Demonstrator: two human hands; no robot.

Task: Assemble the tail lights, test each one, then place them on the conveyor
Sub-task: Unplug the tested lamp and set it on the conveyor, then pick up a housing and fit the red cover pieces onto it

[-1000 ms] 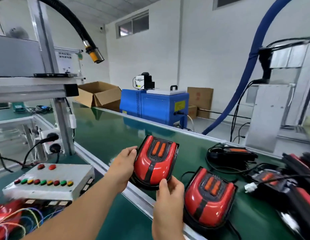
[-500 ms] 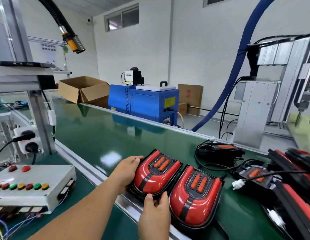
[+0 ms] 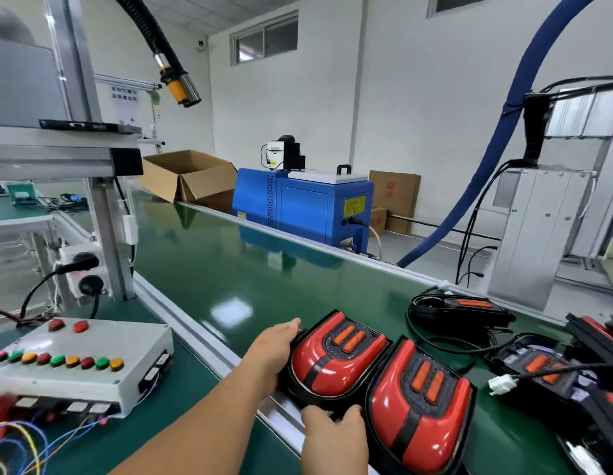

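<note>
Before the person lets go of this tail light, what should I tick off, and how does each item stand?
1. Both hands on the held tail light: ok. The left hand grips its side and the right hand grips its near edge.
2. Fully on the conveyor belt: cannot tell. Its near edge reaches the rail.
3. Gap to the second tail light: not ok. They sit edge to edge.
4. White connector clear of it: ok.
5. Already tested: cannot tell.

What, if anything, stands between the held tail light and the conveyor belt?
Nothing visible: the left hand and right hand hold the tail light at the conveyor belt's near edge, close beside a second tail light.
</note>
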